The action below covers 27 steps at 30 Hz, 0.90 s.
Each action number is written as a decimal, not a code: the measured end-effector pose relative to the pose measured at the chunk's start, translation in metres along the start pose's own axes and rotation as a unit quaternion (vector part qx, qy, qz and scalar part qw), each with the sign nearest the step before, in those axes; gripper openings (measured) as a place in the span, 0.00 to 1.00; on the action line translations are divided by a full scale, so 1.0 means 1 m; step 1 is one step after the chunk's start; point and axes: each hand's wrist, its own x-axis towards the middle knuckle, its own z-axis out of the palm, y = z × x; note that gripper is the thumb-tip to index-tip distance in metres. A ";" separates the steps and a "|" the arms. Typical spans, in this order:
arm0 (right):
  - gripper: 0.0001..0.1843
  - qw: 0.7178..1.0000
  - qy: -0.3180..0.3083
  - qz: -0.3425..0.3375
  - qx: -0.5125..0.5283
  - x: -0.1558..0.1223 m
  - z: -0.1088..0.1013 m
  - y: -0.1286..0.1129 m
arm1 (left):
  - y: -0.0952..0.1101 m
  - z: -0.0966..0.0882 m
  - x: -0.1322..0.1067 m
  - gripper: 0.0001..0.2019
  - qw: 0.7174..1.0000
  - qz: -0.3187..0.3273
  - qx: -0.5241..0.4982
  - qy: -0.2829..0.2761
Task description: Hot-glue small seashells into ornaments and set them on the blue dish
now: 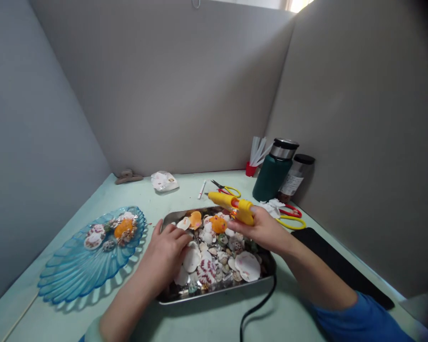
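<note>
Blue sleeve [360,316] on R arm, nearest. Black cord [257,306] passes tray's R front corner, runs to bottom edge of view. R hand [269,232] closed round handle of glue gun [223,198]; some fingers hidden. Gun: bright yellow, orange-red bit mid-body, dark nozzle pointing L & away, held above rear of metal tray [235,285]. Tray shiny, shallow, w/ mixed shells [207,271]: flat white fans, purple-streaked, orange, small greyish-brown. L hand [167,249] at tray's L side, thumb apart, fingers bent over shells; tips hidden, can't tell if pinching any. Blue see-through dish [82,270] to L, w/ shell cluster [124,229], orange in middle.
</note>
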 end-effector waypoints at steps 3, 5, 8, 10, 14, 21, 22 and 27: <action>0.16 0.999 0.039 0.007 -0.001 0.003 0.006 0.013 | 0.008 -0.002 -0.002 0.07 0.999 0.035 -0.008 -0.038; 0.16 0.999 0.050 0.008 -0.013 0.001 0.010 0.020 | 0.013 -0.003 -0.003 0.10 0.996 0.042 -0.030 -0.078; 0.15 0.995 0.072 -0.002 -0.069 -0.005 0.012 0.025 | 0.016 -0.002 -0.002 0.09 0.993 0.038 -0.036 -0.103; 0.15 0.990 0.078 -0.015 -0.114 -0.007 0.013 0.026 | 0.015 0.001 -0.001 0.06 0.994 0.032 -0.016 -0.104; 0.16 0.983 0.068 -0.044 -0.165 -0.009 0.013 0.029 | 0.002 0.007 0.000 0.12 0.996 -0.034 0.047 -0.070; 0.17 0.979 0.076 -0.048 -0.182 -0.011 0.014 0.032 | 0.004 0.003 0.001 0.09 0.997 0.010 -0.027 -0.073; 0.17 0.979 0.075 -0.051 -0.183 -0.011 0.014 0.032 | 0.008 0.002 0.002 0.10 0.996 0.024 -0.031 -0.080; 0.18 0.977 0.073 -0.071 -0.189 -0.011 0.016 0.031 | 0.019 0.000 0.003 0.12 0.995 0.030 -0.037 -0.085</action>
